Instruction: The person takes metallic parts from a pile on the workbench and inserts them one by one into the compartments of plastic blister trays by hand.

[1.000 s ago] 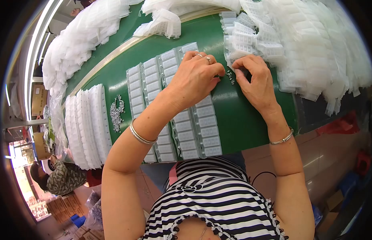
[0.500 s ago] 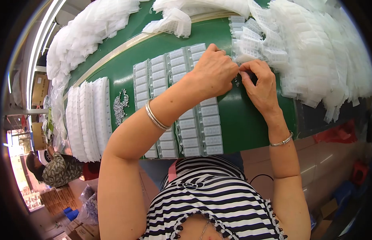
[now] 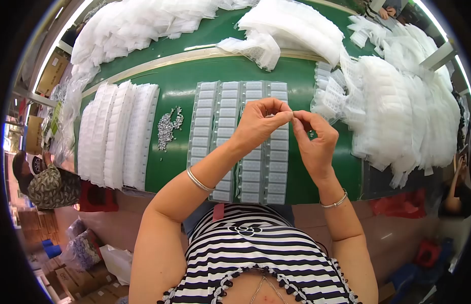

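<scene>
My left hand (image 3: pixel 263 120) is raised over the rows of translucent plastic strips, thumb and fingers pinched together. Its fingertips meet those of my right hand (image 3: pixel 315 138), also closed in a pinch. Whatever lies between them is too small to make out. Beneath the hands, several long plastic strips (image 3: pixel 198 133) with box-like compartments lie side by side on the green table (image 3: pixel 316 177). A few tiny shiny pieces (image 3: pixel 311 134) show just behind my right fingers. To the left of the strips is a small heap of shiny grey pieces (image 3: pixel 168 127).
Stacked white strips (image 3: pixel 114 134) stand at the left. A large translucent pile (image 3: pixel 392 111) covers the right side, with loose strips (image 3: pixel 329 99) beside it. More white strips (image 3: pixel 296 25) lie at the back. A person in patterned clothing (image 3: pixel 53 186) is at far left.
My left hand has turned from bent over the strips to a raised pinch, fingertips against my right hand's. The camera view has shifted, showing more of the table's far side.
</scene>
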Motion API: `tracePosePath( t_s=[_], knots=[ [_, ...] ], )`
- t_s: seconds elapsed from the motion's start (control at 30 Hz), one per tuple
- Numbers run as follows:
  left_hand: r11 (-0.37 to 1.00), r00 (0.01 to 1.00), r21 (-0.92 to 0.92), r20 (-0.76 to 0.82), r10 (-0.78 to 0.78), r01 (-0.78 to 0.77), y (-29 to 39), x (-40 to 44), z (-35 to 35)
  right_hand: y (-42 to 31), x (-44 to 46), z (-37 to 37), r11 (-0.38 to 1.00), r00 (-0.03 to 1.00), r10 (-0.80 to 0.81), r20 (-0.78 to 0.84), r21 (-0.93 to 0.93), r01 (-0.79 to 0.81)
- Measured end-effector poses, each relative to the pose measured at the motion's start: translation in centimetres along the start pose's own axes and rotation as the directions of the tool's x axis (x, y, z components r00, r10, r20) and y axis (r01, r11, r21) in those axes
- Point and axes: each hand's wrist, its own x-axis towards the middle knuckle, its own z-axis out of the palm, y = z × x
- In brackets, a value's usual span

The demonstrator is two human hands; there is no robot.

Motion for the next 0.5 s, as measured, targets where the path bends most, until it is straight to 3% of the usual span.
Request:
tracePosePath(
  t_s=[0.17, 0.5],
  knots=[
    [0.993, 0.999, -0.113, -0.053, 0.013, -0.019, -1.0, -0.7, -0.9, 0.1, 0.2, 2.2, 0.989, 0.992, -0.120, -0.043, -0.095, 0.116],
    [0.959, 0.994, -0.283, -0.111, -0.023, -0.009, -1.2, -0.5, -2.9, 0.4, 1.8, 4.3, 0.995, 0.997, -0.063, 0.040, -0.071, 0.066]
  ],
)
